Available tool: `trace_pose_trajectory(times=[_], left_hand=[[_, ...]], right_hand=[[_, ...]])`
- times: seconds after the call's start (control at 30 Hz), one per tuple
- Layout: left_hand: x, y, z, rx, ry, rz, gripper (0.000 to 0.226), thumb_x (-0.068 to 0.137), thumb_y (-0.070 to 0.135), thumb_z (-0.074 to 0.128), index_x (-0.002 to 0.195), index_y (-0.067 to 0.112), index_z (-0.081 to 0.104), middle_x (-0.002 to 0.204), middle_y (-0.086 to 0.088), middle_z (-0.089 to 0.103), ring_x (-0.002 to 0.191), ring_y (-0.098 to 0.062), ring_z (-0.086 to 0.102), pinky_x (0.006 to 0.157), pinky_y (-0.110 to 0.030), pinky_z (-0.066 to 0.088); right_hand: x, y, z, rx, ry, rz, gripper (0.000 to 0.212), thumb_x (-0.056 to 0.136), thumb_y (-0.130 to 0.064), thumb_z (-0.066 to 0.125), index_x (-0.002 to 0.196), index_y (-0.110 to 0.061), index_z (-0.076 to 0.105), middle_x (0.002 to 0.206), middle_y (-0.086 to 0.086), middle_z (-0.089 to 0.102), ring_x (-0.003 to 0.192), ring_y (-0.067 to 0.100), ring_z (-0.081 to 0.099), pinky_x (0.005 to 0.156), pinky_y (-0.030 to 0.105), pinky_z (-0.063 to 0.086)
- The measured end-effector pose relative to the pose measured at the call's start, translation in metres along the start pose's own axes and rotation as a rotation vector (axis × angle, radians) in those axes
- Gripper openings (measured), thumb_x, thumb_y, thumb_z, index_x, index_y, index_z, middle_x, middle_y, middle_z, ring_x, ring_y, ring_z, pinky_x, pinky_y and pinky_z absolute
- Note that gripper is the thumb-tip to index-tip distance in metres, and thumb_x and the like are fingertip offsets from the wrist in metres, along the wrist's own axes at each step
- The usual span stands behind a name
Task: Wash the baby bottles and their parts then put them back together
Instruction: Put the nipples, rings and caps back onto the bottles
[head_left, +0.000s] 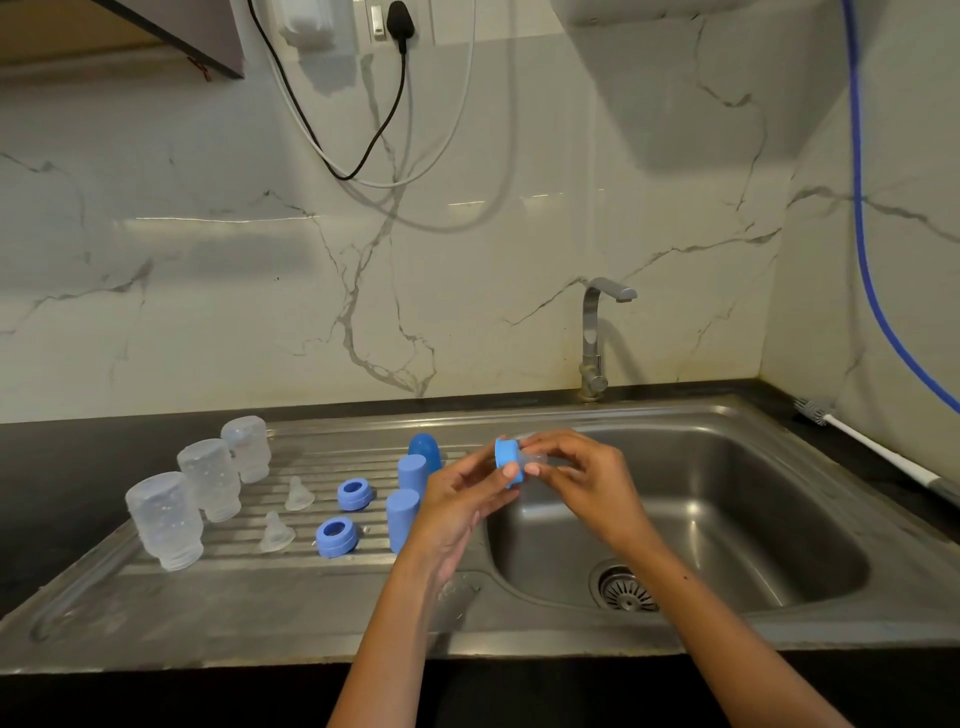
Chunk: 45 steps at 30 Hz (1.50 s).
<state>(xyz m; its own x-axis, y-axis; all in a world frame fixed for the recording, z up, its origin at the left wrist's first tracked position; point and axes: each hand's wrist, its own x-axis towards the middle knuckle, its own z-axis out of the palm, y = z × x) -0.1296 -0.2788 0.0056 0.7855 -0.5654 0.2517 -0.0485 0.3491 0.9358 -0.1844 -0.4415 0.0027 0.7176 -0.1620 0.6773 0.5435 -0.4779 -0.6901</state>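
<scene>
Left hand (462, 493) pinches blue collar ring (506, 462) above the sink basin's (727, 519) left edge; right hand (582, 478) pinches clear teat (535, 460) seated in that ring. On drainboard (234, 597): three clear bottles (166, 519) inverted, contents not discernible; two teats, two rings, blue caps alongside.

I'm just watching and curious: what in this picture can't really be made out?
- Head view: the clear teat in the blue ring is largely covered by the fingers of both hands.
- The third blue cap is partly hidden behind a nearer cap.
- The bottle brush handle runs out of the right edge.
</scene>
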Motion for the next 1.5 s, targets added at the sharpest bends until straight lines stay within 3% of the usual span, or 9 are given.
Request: trace_pose_trajectory(times=[0.23, 0.4, 0.53, 0.67, 0.83, 1.1, 1.3, 1.4, 1.5], left_hand=[[0.001, 0.0, -0.001, -0.012, -0.03, -0.127, 0.025, 0.081, 0.028, 0.066, 0.096, 0.011, 0.077, 0.103, -0.014, 0.072, 0.092, -0.024, 0.07, 0.074, -0.025, 0.055], [0.001, 0.0, -0.003, -0.001, -0.079, -0.159, 0.031, 0.082, 0.03, 0.064, 0.1, 0.007, 0.074, 0.098, -0.014, 0.072, 0.085, -0.02, 0.069, 0.072, -0.024, 0.055], [0.002, 0.0, -0.004, -0.043, -0.031, -0.099, 0.031, 0.08, 0.032, 0.067, 0.101, 0.01, 0.075, 0.108, -0.015, 0.07, 0.094, -0.024, 0.069, 0.076, -0.024, 0.055], [0.004, 0.001, -0.004, -0.064, -0.004, -0.092, 0.037, 0.074, 0.042, 0.069, 0.095, 0.014, 0.078, 0.105, -0.013, 0.072, 0.086, -0.017, 0.07, 0.071, -0.022, 0.055], [0.007, -0.001, -0.002, -0.066, -0.003, -0.154, 0.043, 0.071, 0.045, 0.072, 0.094, 0.009, 0.077, 0.092, -0.014, 0.071, 0.072, -0.015, 0.065, 0.065, -0.022, 0.054], [0.01, -0.006, -0.002, -0.077, -0.029, -0.167, 0.039, 0.079, 0.032, 0.068, 0.103, 0.001, 0.07, 0.092, -0.015, 0.071, 0.072, -0.015, 0.066, 0.065, -0.022, 0.054], [0.013, -0.008, -0.006, -0.157, 0.039, -0.187, 0.047, 0.079, 0.041, 0.065, 0.105, 0.002, 0.068, 0.088, -0.014, 0.07, 0.07, -0.015, 0.066, 0.064, -0.022, 0.055], [0.012, -0.01, -0.007, -0.099, 0.046, -0.176, 0.052, 0.079, 0.049, 0.066, 0.109, 0.007, 0.071, 0.09, -0.012, 0.071, 0.07, -0.012, 0.065, 0.062, -0.022, 0.053], [0.01, -0.012, -0.005, 0.024, 0.061, -0.166, 0.053, 0.079, 0.057, 0.064, 0.104, 0.012, 0.074, 0.084, -0.011, 0.071, 0.07, -0.013, 0.066, 0.061, -0.023, 0.053]], right_hand=[[0.004, 0.002, -0.007, -0.022, -0.021, 0.063, 0.012, 0.083, -0.003, 0.071, 0.095, -0.004, 0.074, 0.094, 0.005, 0.075, 0.088, 0.013, 0.071, 0.081, 0.021, 0.055], [0.004, 0.004, -0.014, 0.158, -0.063, 0.19, 0.013, 0.083, -0.001, 0.069, 0.083, -0.014, 0.072, 0.084, 0.008, 0.074, 0.078, 0.015, 0.071, 0.074, 0.026, 0.056], [0.003, 0.001, -0.01, 0.291, -0.074, 0.208, 0.021, 0.077, 0.005, 0.072, 0.093, -0.008, 0.072, 0.091, 0.003, 0.076, 0.086, 0.012, 0.072, 0.075, 0.018, 0.054], [0.003, -0.001, -0.005, 0.324, -0.108, 0.183, 0.036, 0.075, 0.014, 0.07, 0.105, -0.005, 0.068, 0.098, 0.004, 0.073, 0.092, 0.013, 0.071, 0.082, 0.021, 0.054], [0.007, -0.004, -0.007, 0.117, -0.11, 0.059, 0.025, 0.082, 0.0, 0.071, 0.103, -0.014, 0.071, 0.107, 0.001, 0.07, 0.098, 0.015, 0.067, 0.084, 0.031, 0.056], [0.004, 0.0, 0.002, 0.108, -0.022, 0.117, 0.005, 0.089, -0.006, 0.064, 0.091, -0.007, 0.068, 0.098, 0.011, 0.072, 0.091, 0.024, 0.069, 0.08, 0.038, 0.058], [0.005, -0.004, 0.0, 0.403, -0.108, 0.315, 0.032, 0.081, 0.004, 0.069, 0.11, -0.009, 0.064, 0.104, 0.003, 0.071, 0.089, 0.011, 0.07, 0.074, 0.019, 0.055], [0.005, -0.001, 0.004, 0.194, -0.172, 0.278, 0.058, 0.071, 0.0, 0.08, 0.123, -0.014, 0.058, 0.111, -0.004, 0.068, 0.094, 0.005, 0.067, 0.081, 0.02, 0.053], [0.006, 0.001, 0.008, 0.095, -0.147, 0.241, 0.058, 0.068, -0.007, 0.084, 0.121, -0.019, 0.061, 0.107, -0.005, 0.068, 0.094, 0.006, 0.065, 0.08, 0.022, 0.054]])
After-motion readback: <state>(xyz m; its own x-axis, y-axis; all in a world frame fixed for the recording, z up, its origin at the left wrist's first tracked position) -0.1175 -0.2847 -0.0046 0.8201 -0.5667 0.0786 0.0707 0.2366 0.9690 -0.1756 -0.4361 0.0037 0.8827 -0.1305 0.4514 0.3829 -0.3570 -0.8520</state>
